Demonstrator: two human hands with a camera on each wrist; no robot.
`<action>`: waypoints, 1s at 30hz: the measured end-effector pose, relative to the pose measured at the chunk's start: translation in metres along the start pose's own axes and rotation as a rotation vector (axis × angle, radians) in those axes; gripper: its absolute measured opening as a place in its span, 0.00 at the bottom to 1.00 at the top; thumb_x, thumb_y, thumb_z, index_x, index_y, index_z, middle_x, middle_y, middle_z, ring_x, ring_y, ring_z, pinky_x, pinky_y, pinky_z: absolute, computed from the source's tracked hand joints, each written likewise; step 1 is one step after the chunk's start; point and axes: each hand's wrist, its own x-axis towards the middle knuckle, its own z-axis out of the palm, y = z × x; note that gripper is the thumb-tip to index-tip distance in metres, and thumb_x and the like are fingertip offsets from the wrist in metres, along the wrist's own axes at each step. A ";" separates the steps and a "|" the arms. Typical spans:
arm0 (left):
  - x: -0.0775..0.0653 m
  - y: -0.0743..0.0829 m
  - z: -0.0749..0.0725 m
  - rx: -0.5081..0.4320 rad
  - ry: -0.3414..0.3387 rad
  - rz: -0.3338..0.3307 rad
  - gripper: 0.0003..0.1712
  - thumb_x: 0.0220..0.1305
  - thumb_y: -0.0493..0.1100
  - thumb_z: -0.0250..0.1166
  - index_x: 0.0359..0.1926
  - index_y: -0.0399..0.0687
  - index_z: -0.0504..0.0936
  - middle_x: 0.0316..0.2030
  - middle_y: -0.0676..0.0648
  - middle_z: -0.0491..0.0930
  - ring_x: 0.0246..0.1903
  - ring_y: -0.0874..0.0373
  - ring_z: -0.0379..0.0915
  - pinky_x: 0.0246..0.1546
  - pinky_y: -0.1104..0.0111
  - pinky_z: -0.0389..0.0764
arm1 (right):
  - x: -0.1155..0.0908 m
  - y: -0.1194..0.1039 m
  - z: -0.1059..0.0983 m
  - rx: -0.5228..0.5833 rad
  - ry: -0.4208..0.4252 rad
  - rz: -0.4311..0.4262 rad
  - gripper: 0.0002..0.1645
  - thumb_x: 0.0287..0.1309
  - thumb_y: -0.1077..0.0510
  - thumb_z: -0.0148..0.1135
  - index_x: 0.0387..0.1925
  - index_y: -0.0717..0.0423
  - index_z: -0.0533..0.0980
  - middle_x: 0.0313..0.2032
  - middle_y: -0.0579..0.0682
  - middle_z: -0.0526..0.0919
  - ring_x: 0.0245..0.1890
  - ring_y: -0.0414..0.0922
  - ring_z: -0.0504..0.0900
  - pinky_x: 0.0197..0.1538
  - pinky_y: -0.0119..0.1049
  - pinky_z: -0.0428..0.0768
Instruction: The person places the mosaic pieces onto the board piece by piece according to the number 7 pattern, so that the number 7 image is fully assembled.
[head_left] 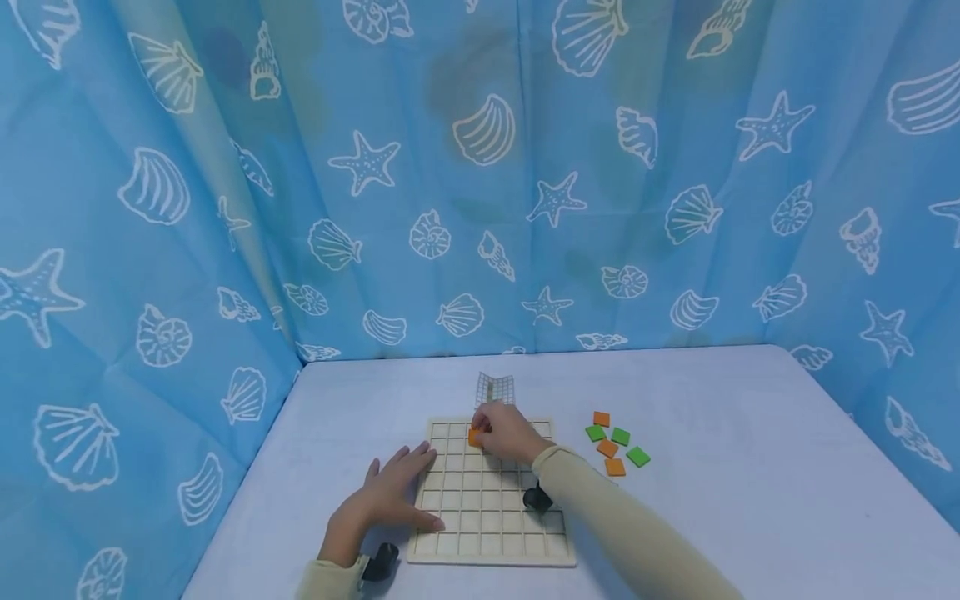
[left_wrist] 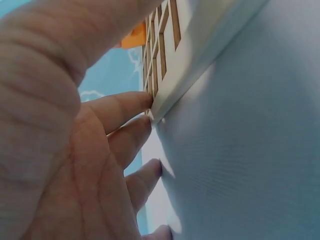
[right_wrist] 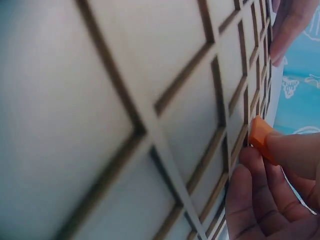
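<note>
A pale wooden grid board (head_left: pixel 471 523) with raised ribs between square cells lies on the white table. Near its far edge my right hand (head_left: pixel 504 432) pinches an orange square tile (head_left: pixel 475 437) between thumb and fingers. The right wrist view shows that tile (right_wrist: pixel 262 139) tilted, one edge right at the ribs of the grid. My left hand (head_left: pixel 392 492) is spread at the board's left edge, thumb over the near left cells. In the left wrist view its fingertips (left_wrist: pixel 142 102) rest along the board's side and on the table.
To the right of the board lie several loose orange (head_left: pixel 615 467) and green tiles (head_left: pixel 638 457). A small wire-mesh stand (head_left: pixel 495 388) is just behind the board. A blue curtain (head_left: pixel 480 208) with white shells hangs past the table's far edge.
</note>
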 end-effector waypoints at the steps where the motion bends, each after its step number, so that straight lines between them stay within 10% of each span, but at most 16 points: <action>1: 0.001 0.000 0.000 -0.002 -0.001 0.003 0.64 0.37 0.68 0.79 0.74 0.52 0.62 0.77 0.47 0.55 0.76 0.39 0.45 0.70 0.30 0.38 | 0.000 0.000 0.001 -0.003 -0.001 0.004 0.05 0.60 0.64 0.65 0.38 0.57 0.79 0.36 0.49 0.82 0.37 0.42 0.80 0.41 0.38 0.81; 30: -0.002 0.003 -0.002 -0.007 -0.011 -0.012 0.64 0.38 0.65 0.80 0.74 0.51 0.62 0.77 0.47 0.55 0.77 0.39 0.44 0.70 0.30 0.38 | -0.001 0.005 0.010 0.162 -0.019 0.148 0.09 0.52 0.63 0.72 0.38 0.55 0.84 0.37 0.47 0.84 0.34 0.39 0.79 0.38 0.34 0.80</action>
